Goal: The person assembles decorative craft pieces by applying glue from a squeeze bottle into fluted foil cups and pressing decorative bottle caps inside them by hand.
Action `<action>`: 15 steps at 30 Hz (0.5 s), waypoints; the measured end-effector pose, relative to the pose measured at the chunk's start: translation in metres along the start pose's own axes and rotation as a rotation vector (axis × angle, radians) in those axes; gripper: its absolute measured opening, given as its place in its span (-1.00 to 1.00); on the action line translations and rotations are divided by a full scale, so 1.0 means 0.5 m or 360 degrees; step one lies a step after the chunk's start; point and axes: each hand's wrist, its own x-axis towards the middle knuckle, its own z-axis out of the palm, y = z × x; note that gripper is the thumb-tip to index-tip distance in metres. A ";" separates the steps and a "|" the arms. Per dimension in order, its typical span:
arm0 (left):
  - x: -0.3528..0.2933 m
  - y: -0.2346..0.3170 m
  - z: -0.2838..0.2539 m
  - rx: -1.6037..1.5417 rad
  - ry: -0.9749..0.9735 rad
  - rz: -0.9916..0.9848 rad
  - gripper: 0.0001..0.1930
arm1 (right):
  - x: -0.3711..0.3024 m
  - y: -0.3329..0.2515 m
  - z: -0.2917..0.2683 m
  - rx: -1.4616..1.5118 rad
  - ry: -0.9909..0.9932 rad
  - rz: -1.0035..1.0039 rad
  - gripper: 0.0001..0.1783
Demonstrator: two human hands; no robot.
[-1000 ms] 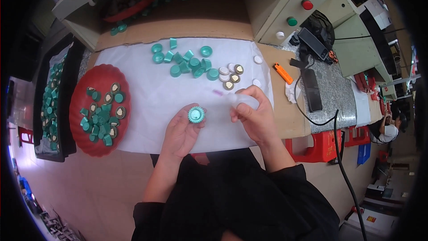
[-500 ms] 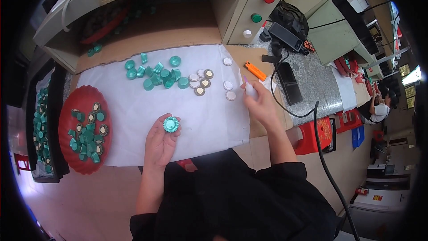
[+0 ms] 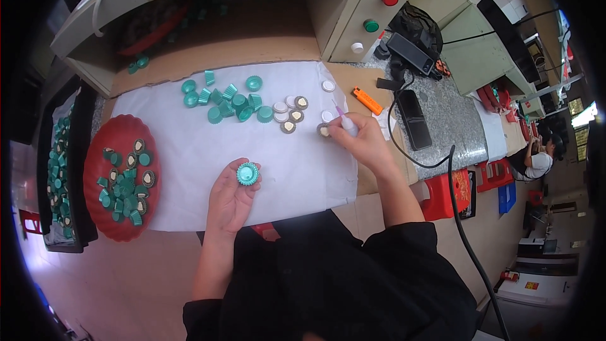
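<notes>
My left hand (image 3: 231,197) holds a green fluted cup (image 3: 248,173) by its sides, its hollow facing up. In my right hand (image 3: 364,145) is a small white needle-tip bottle (image 3: 348,125) with a purple tip. The thumb and fingertips of that hand also touch a round disc (image 3: 324,130), which shows a dark rim and a pale gold middle. Two white-faced discs, one beside the hand (image 3: 327,115) and one farther off, lie on the white paper. Left of them is a cluster of white-backed and gold-centred discs (image 3: 297,115).
Several loose green cups (image 3: 233,102) lie on the paper. A red scalloped tray (image 3: 95,170) and a black crate (image 3: 79,215) at the left hold more. An orange lighter (image 3: 367,100), a phone (image 3: 414,120) and a cable are at the right. A machine housing (image 3: 344,16) stands behind.
My right hand has moved left onto the nearest disc, which now shows its gold middle instead of its white side. My left hand still holds the green cup.
</notes>
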 end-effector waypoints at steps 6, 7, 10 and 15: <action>0.003 -0.001 0.003 -0.0022 -0.0045 -0.0016 -0.71 | -0.021 -0.016 0.074 -0.0972 0.0059 -0.0219 -0.75; 0.002 0.000 0.004 -0.0028 -0.0038 -0.0013 -0.71 | -0.023 -0.018 0.069 -0.0952 0.0066 -0.0193 -0.75; 0.002 0.001 0.008 -0.0017 -0.0052 -0.0013 -0.72 | -0.025 -0.001 0.062 -0.0748 0.0105 -0.0231 -0.73; 0.001 0.000 0.004 -0.0032 -0.0123 0.0002 -0.73 | -0.033 -0.008 0.084 -0.0669 0.0081 -0.0371 -0.65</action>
